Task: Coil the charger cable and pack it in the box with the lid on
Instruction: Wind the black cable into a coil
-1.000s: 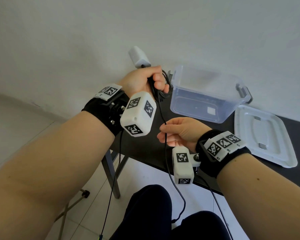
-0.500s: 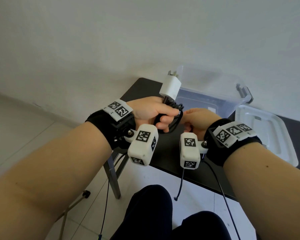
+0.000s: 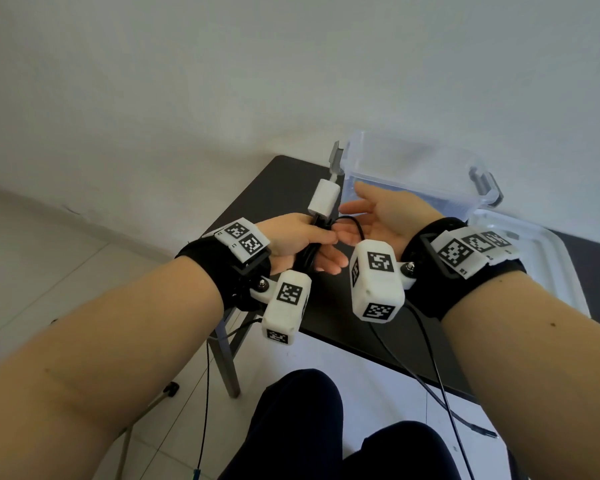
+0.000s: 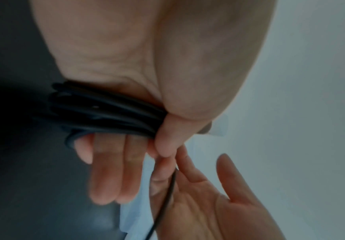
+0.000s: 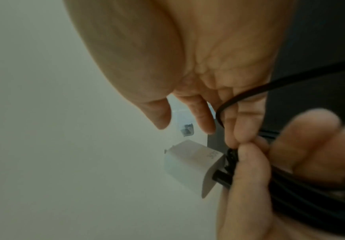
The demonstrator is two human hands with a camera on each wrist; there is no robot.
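Bare room: white wall [image 3: 222,81], tiled floor [image 3: 66,258], black table [image 3: 274,188].

The two hands are close together over the near edge of the black table [image 3: 271,188]. The right hand [image 3: 378,216] is just in front of the clear box [image 3: 413,168], which has its top open, so a hand can go in from above. The box's grey handle [image 3: 487,188] sticks out on the right side. The lid [image 3: 534,258] lies flat on the table, right beside the box. A loop of black cable [image 3: 355,226] runs between the hands. The white plug [image 3: 324,202] stands up above the left hand [image 3: 302,237], near the box's left corner.
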